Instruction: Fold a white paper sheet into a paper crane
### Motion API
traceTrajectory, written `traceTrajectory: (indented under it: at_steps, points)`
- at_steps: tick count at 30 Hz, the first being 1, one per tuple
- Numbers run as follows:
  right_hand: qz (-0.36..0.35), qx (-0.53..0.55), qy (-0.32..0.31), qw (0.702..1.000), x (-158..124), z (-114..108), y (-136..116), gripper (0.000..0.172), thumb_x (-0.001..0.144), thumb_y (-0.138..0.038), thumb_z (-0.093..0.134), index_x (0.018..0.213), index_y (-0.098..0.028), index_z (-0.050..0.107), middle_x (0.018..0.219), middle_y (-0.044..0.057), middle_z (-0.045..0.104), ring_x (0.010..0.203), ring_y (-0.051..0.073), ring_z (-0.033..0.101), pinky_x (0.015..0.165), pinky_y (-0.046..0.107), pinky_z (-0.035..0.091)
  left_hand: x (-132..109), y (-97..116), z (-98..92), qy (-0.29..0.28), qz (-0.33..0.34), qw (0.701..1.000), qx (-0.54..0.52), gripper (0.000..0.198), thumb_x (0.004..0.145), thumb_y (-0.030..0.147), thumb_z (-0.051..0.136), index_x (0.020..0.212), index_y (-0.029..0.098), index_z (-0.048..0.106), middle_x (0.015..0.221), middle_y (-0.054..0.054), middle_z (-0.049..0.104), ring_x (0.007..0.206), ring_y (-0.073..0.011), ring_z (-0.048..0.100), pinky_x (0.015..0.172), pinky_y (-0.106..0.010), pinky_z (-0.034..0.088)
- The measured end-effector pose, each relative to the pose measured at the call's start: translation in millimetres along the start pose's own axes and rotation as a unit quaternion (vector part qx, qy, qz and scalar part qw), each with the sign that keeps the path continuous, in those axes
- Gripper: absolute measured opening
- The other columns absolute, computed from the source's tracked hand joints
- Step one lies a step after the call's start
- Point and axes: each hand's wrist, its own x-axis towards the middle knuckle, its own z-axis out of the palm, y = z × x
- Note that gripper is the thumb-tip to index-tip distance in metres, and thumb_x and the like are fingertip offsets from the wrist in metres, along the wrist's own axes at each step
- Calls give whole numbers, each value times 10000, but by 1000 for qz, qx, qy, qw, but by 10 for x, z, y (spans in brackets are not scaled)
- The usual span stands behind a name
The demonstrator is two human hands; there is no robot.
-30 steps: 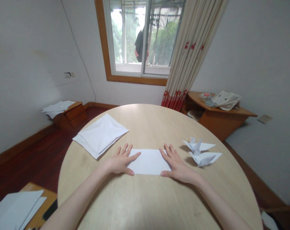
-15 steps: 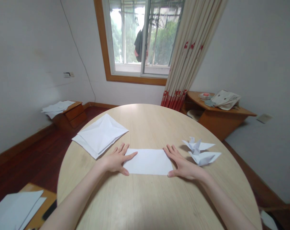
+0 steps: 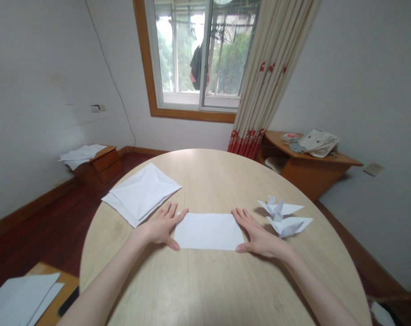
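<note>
A folded white rectangle of paper (image 3: 208, 231) lies flat on the round wooden table (image 3: 212, 280). My left hand (image 3: 161, 226) rests flat at its left end, fingers stretched out and apart. At the right end my right hand (image 3: 256, 233) lies the same way, fingers spread, thumb along the paper's near corner. Neither hand grips anything. Two folded white paper cranes (image 3: 283, 215) sit just right of my right hand. A stack of creased square sheets (image 3: 142, 192) lies just beyond my left hand.
A low wooden cabinet (image 3: 100, 160) with papers stands by the left wall. A corner desk (image 3: 310, 167) with a bag stands at the right under a curtain (image 3: 266, 77). More white sheets (image 3: 18, 299) and a dark phone lie on a surface at the lower left.
Both hands have slid outward along the paper, from lying on it to resting at its two ends. The view has shifted slightly.
</note>
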Motion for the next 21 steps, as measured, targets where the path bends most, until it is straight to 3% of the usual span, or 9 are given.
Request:
traceTrajectory:
  at_steps: [6,12,17,21]
  points:
    - [-40,-10,-13,999,-22,-17,-143,982,774,-377,665,1531,-173,74,1581,136,2,1443,278,-90,1153,554,-7,5,48,-28,10,6,1000,19,1138,636,460,812,1524,181,159,1552,-245,-30,1410,-396,-104,1137,-529,104]
    - [-24,-9,8,1000,-4,21,-280,1003,757,-492,687,1529,-182,126,1580,135,101,1457,285,-15,1160,543,-20,13,89,-21,39,61,997,-3,1143,601,481,822,1492,97,217,1551,-275,28,1433,-370,-75,1139,-558,45]
    - [-42,-6,32,999,18,57,-317,1044,730,-564,695,1527,-161,154,1565,154,197,1459,300,81,1166,541,-4,-2,270,-11,103,70,987,-99,1113,622,572,793,1466,76,263,1532,-249,250,1449,-348,106,1169,-516,61]
    - [-51,-16,58,997,25,63,-317,1062,697,-560,723,1523,-162,188,1553,168,254,1443,313,181,1165,552,13,69,404,96,172,84,977,-96,1089,616,591,795,1446,93,296,1496,-237,342,1417,-330,263,1175,-515,97]
